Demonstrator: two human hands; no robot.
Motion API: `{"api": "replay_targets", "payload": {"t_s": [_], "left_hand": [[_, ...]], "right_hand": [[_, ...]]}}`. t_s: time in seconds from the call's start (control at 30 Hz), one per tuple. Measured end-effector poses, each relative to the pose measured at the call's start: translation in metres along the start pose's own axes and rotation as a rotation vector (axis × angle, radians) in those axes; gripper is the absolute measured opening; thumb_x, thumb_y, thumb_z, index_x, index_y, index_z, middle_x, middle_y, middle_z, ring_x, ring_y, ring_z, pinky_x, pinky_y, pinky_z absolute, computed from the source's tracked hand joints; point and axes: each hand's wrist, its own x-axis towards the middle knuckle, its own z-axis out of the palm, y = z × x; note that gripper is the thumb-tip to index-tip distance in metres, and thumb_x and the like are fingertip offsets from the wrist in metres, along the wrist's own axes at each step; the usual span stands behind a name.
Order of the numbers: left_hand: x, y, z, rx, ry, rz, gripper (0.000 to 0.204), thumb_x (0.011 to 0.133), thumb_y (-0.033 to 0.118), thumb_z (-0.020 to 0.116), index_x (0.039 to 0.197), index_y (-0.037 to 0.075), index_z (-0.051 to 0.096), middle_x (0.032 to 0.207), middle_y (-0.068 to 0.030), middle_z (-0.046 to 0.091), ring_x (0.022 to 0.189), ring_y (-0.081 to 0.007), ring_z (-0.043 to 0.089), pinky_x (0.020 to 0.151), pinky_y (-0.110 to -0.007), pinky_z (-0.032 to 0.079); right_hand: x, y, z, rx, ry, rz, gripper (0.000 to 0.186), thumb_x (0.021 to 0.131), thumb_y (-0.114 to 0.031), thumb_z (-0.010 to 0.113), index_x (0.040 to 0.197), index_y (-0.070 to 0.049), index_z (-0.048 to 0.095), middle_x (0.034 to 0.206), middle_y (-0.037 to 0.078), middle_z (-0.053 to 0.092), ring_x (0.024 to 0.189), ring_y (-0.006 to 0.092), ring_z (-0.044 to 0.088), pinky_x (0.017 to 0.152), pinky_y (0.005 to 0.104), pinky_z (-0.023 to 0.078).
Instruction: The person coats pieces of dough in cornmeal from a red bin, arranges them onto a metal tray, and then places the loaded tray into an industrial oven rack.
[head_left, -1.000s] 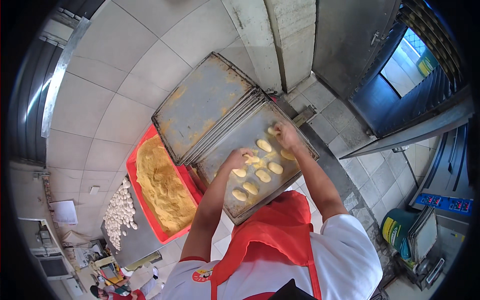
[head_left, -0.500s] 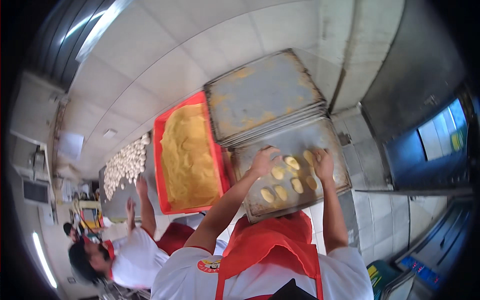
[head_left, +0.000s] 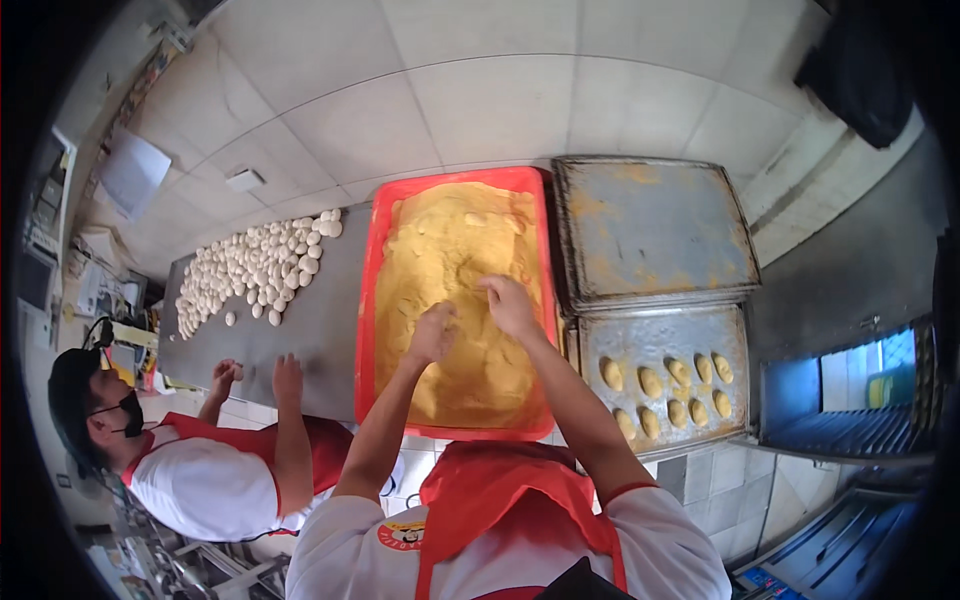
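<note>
A red tub (head_left: 365,330) stands before me, filled with yellow, crumbly meal (head_left: 440,250). My left hand (head_left: 433,332) is over the middle of the meal with its fingers loosely bent and apart. Just to its right and slightly farther away, my right hand (head_left: 508,305) hovers over the meal, fingers spread a little and pointing left. Nothing shows in either hand. To the right, a metal baking tray (head_left: 650,335) carries several oval, yellow-coated dough pieces (head_left: 650,382) in two rows.
Behind the tray is a stack of worn baking trays (head_left: 655,225). Left of the tub, a grey worktop (head_left: 325,290) holds a heap of pale dough balls (head_left: 265,265). A co-worker (head_left: 210,470) in a red apron works there, both hands above the worktop. A tiled wall (head_left: 490,110) runs behind.
Both hands have moved left from the baking tray to above the tub of meal. The view has swung left. The dough pieces now lie on the tray with no hand on them.
</note>
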Motion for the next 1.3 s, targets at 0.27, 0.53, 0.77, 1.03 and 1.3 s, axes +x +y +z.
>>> {"api": "replay_targets", "payload": {"t_s": [0.27, 0.53, 0.77, 1.03, 1.3], "left_hand": [[-0.001, -0.099, -0.069, 0.305, -0.076, -0.279, 0.034, 0.07, 0.007, 0.07, 0.103, 0.006, 0.061, 0.098, -0.0237, 0.062, 0.094, -0.0423, 0.063, 0.082, -0.046, 0.053], [0.021, -0.093, -0.091, -0.026, -0.102, -0.202, 0.023, 0.077, 0.012, 0.061, 0.096, 0.001, 0.063, 0.083, -0.0211, 0.063, 0.075, -0.0374, 0.063, 0.071, -0.046, 0.051], [0.016, -0.058, -0.099, -1.227, 0.157, -0.839, 0.026, 0.093, 0.013, 0.046, 0.116, 0.004, 0.055, 0.084, -0.0048, 0.063, 0.067, -0.0124, 0.059, 0.053, -0.027, 0.046], [-0.001, -0.065, -0.053, -1.284, 0.264, -0.76, 0.03, 0.09, 0.007, 0.064, 0.117, 0.009, 0.051, 0.092, -0.0035, 0.06, 0.077, -0.0136, 0.06, 0.059, -0.026, 0.049], [0.001, 0.063, 0.043, -1.291, -0.06, -0.653, 0.02, 0.088, 0.01, 0.068, 0.104, 0.007, 0.056, 0.09, -0.0028, 0.062, 0.076, -0.0125, 0.061, 0.064, -0.025, 0.05]], "right_hand": [[0.098, -0.002, 0.049, -0.352, -0.339, 0.412, 0.05, 0.071, 0.007, 0.059, 0.118, -0.011, 0.06, 0.112, 0.021, 0.064, 0.113, 0.0362, 0.058, 0.094, 0.039, 0.048], [0.199, 0.06, 0.042, -0.465, -0.033, 0.13, 0.04, 0.069, -0.019, 0.081, 0.105, -0.007, 0.066, 0.11, 0.018, 0.066, 0.104, 0.0348, 0.062, 0.091, 0.0406, 0.049], [0.186, 0.084, -0.018, -0.661, 0.015, 0.52, 0.039, 0.072, -0.026, 0.079, 0.101, -0.003, 0.067, 0.102, 0.016, 0.069, 0.098, 0.0338, 0.066, 0.09, 0.0403, 0.051], [0.116, 0.022, 0.02, -0.153, 0.059, 0.573, 0.053, 0.07, -0.02, 0.075, 0.114, 0.003, 0.057, 0.107, 0.021, 0.064, 0.1, 0.0329, 0.064, 0.086, 0.0388, 0.052], [-0.064, -0.03, -0.058, 0.628, -0.084, 0.639, 0.062, 0.071, -0.022, 0.079, 0.122, 0.002, 0.053, 0.101, 0.011, 0.063, 0.084, 0.0171, 0.062, 0.067, 0.0289, 0.051]]}}
